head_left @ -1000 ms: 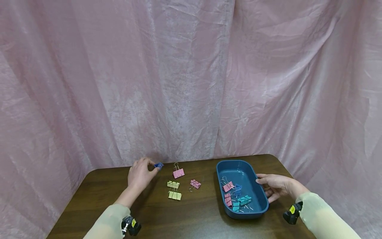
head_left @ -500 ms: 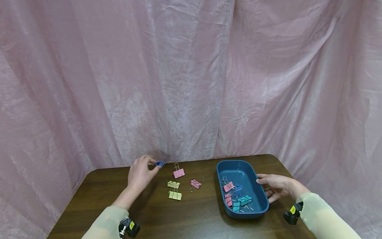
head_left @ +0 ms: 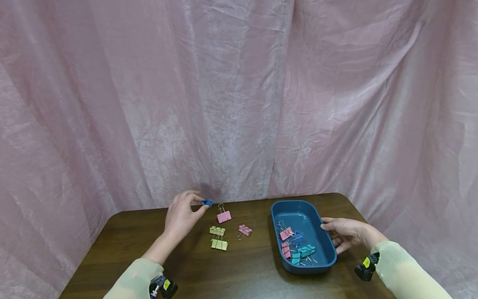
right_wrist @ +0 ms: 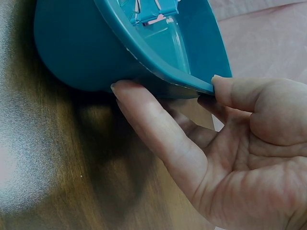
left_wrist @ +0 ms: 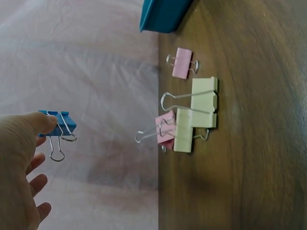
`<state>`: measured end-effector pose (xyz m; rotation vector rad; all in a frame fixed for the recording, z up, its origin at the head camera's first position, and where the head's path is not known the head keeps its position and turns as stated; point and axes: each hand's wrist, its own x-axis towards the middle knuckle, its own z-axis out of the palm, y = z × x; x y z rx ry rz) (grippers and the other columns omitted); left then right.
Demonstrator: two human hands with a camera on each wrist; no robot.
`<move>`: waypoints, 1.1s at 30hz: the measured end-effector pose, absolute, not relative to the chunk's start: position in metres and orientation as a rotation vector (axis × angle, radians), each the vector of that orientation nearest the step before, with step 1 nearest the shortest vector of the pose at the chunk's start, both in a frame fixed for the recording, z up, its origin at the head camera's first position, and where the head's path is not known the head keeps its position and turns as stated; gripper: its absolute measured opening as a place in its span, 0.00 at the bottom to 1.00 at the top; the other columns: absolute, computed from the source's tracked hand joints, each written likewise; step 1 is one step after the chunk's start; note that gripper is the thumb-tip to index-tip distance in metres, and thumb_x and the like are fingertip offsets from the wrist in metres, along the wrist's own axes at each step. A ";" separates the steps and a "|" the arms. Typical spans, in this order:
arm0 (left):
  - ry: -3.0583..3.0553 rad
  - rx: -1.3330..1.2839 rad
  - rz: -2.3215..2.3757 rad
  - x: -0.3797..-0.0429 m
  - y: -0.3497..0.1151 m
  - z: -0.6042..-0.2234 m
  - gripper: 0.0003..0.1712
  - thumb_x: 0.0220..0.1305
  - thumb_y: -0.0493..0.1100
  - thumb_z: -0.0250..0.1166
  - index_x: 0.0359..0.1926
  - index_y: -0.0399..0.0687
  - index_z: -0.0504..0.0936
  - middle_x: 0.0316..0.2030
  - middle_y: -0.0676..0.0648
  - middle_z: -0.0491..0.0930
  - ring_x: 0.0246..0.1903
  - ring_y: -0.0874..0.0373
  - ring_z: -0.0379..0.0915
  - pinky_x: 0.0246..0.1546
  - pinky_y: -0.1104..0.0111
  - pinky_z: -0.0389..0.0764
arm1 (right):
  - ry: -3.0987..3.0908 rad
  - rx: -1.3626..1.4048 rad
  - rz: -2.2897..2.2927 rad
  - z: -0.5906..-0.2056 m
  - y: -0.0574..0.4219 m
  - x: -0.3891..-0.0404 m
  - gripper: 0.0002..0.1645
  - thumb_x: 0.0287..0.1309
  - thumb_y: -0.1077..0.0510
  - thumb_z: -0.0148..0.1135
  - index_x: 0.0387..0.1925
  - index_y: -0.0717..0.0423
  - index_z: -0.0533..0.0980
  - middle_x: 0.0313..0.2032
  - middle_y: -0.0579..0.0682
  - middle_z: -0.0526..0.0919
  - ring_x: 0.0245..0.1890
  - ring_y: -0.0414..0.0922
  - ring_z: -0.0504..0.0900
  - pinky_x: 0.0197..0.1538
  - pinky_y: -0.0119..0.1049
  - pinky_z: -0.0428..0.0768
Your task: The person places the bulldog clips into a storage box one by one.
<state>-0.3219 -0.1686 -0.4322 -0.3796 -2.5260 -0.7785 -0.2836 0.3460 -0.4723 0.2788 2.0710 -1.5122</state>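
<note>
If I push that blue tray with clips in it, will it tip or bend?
The blue tray probably won't tip easily: it looks low and broad. Its smooth, evenly curved walls suggest stiffness. The clips inside seem loose, so they may slide.

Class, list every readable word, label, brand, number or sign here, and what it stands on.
None can be read.
Left yellow patch, on left wrist camera: any marking too small to read.
Right yellow patch, on right wrist camera: likewise.
Binder clips, blue tray: no lettering visible.
</note>
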 end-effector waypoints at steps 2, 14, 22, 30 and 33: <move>-2.517 -0.392 -0.785 -0.321 -0.166 -0.430 0.14 0.59 0.52 0.77 0.42 0.52 0.88 0.58 0.49 0.81 0.61 0.41 0.70 0.62 0.45 0.68 | 2.068 0.264 -1.511 -0.472 0.346 -0.283 0.36 0.79 0.54 0.48 0.80 0.59 0.49 0.52 0.63 0.83 0.43 0.62 0.87 0.39 0.57 0.86; -2.495 -0.435 -0.808 -0.315 -0.154 -0.423 0.14 0.58 0.52 0.77 0.41 0.52 0.88 0.57 0.51 0.81 0.61 0.45 0.70 0.62 0.49 0.68 | 2.038 0.262 -1.515 -0.471 0.347 -0.284 0.38 0.79 0.54 0.48 0.80 0.59 0.47 0.52 0.65 0.82 0.44 0.62 0.87 0.40 0.57 0.86; -2.471 -0.483 -0.846 -0.311 -0.142 -0.419 0.12 0.58 0.51 0.78 0.41 0.54 0.88 0.57 0.52 0.82 0.60 0.47 0.71 0.62 0.51 0.68 | 2.057 0.290 -1.513 -0.471 0.346 -0.284 0.37 0.79 0.55 0.48 0.80 0.58 0.49 0.51 0.63 0.83 0.43 0.62 0.87 0.40 0.57 0.86; -2.446 -0.520 -0.869 -0.308 -0.127 -0.416 0.11 0.56 0.48 0.79 0.39 0.55 0.88 0.56 0.53 0.82 0.59 0.48 0.72 0.60 0.49 0.70 | 2.041 0.243 -1.511 -0.472 0.348 -0.285 0.38 0.79 0.54 0.47 0.80 0.59 0.45 0.52 0.65 0.82 0.44 0.61 0.87 0.40 0.56 0.86; -2.431 -0.532 -0.879 -0.307 -0.122 -0.416 0.11 0.56 0.48 0.79 0.39 0.56 0.88 0.56 0.53 0.82 0.58 0.49 0.72 0.59 0.49 0.71 | 2.052 0.249 -1.506 -0.472 0.348 -0.285 0.38 0.79 0.54 0.47 0.80 0.59 0.46 0.53 0.64 0.82 0.44 0.61 0.87 0.40 0.56 0.86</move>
